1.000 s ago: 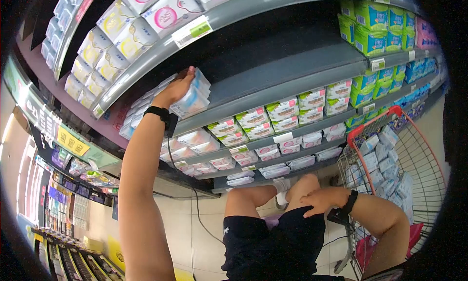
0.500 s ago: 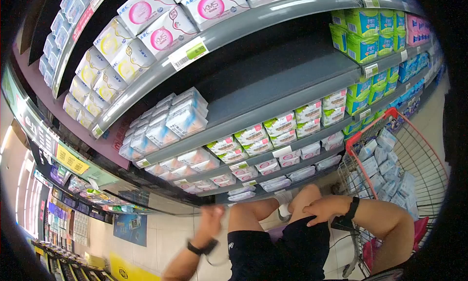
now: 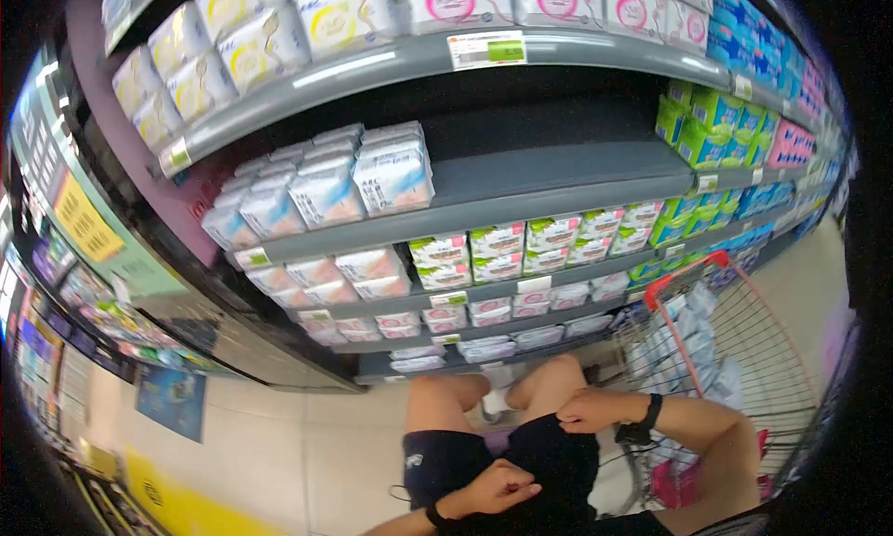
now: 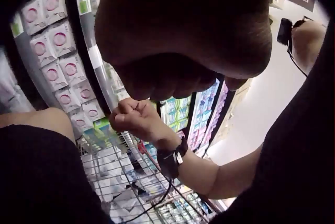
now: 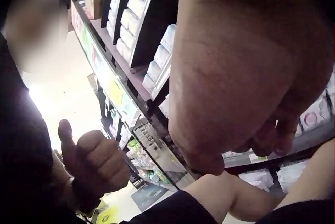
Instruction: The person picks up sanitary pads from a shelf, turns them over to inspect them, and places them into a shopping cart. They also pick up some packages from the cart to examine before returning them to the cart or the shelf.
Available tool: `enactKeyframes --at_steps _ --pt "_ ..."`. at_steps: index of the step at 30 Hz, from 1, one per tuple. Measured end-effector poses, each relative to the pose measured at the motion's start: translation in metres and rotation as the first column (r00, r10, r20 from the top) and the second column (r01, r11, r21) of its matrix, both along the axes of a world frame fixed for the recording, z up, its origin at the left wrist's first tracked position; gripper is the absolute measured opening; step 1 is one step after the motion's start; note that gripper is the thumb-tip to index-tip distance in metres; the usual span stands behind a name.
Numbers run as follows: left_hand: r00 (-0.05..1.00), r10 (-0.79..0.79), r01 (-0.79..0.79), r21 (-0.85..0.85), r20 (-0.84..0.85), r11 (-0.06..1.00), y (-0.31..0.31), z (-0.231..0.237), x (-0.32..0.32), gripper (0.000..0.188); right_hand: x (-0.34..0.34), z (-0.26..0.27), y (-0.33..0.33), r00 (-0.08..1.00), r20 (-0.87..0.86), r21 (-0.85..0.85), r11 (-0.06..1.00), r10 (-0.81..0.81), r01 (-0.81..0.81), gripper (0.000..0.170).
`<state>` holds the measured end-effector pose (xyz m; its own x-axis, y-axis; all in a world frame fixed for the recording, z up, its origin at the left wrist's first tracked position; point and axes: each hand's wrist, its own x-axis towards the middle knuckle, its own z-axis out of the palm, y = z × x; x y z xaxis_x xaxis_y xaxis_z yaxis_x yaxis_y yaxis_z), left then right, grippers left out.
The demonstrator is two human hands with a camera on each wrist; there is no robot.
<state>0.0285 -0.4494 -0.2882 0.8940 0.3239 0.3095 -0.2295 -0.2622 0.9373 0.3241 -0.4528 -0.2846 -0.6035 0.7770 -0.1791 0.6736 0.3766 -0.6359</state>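
Observation:
My left hand (image 3: 502, 486) is over my lap, its fingers loosely curled and nothing held; the right wrist view shows its thumb pointing up. At my right thigh, my right hand (image 3: 597, 411) rests with fingers bent and holds nothing. White-and-blue packs of pads (image 3: 395, 183) stand in stacked rows at the left of the middle shelf (image 3: 558, 194), beyond both hands. A wire shopping cart (image 3: 684, 268) with a red handle is to my right, and many pale blue packs (image 3: 665, 350) lie heaped in it.
Yellow-marked packs (image 3: 256, 51) and pink-marked packs (image 3: 456, 1) line the shelf above. Green packs (image 3: 712, 132) fill the middle shelf's right end. Green-and-white packs (image 3: 498, 252) sit lower down. A glass-fronted counter (image 3: 251, 336) flanks the shelves on the left. Thin cables hang from my wrists.
My left hand has let go of the packs on the middle shelf and come down to my lap. The view has turned left; my right hand stays by my thigh.

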Motion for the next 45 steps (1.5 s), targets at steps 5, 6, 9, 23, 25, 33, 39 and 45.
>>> enactKeyframes --at_steps 5,6,9,23,25,33,39,45 --pt "0.992 -0.123 0.121 0.030 0.039 0.992 0.008 0.010 0.005 0.048 0.024 0.057 0.004 0.868 -0.312 -0.187 0.920 -0.387 0.343 0.038" --pt "0.991 -0.128 0.126 0.059 0.045 0.990 0.011 0.015 0.005 0.049 0.035 0.072 0.008 0.776 -0.441 -0.184 0.891 -0.452 0.414 0.040" --pt "0.993 -0.105 0.103 0.038 0.059 0.994 0.011 0.023 0.004 0.049 0.088 0.102 0.009 0.046 -0.846 -0.371 0.648 -0.531 0.665 0.038" --pt "0.874 -0.484 0.483 0.030 0.048 0.875 0.019 0.056 0.006 0.069 0.322 0.102 -0.191 -0.632 -0.672 -0.685 0.000 -0.387 0.729 0.041" --pt "0.881 -0.471 0.469 0.035 0.055 0.882 0.016 0.044 0.009 0.065 0.335 0.073 -0.221 -0.618 -0.627 -0.715 0.036 -0.474 0.698 0.036" --pt "0.819 -0.556 0.568 0.062 -0.143 0.821 0.030 0.056 0.023 0.053 0.362 -0.069 -0.276 0.052 0.444 0.349 0.227 -0.894 0.909 0.076" --pt "0.776 -0.541 0.602 0.126 -0.324 0.789 0.039 0.050 0.018 0.045 0.296 -0.040 -0.239 -0.009 0.682 0.132 0.111 -0.731 0.985 0.088" --pt "0.884 -0.400 0.460 0.295 -0.243 0.837 0.049 0.070 0.015 0.037 0.404 -0.106 -0.260 -0.037 0.791 0.312 0.350 -0.610 0.883 0.077"
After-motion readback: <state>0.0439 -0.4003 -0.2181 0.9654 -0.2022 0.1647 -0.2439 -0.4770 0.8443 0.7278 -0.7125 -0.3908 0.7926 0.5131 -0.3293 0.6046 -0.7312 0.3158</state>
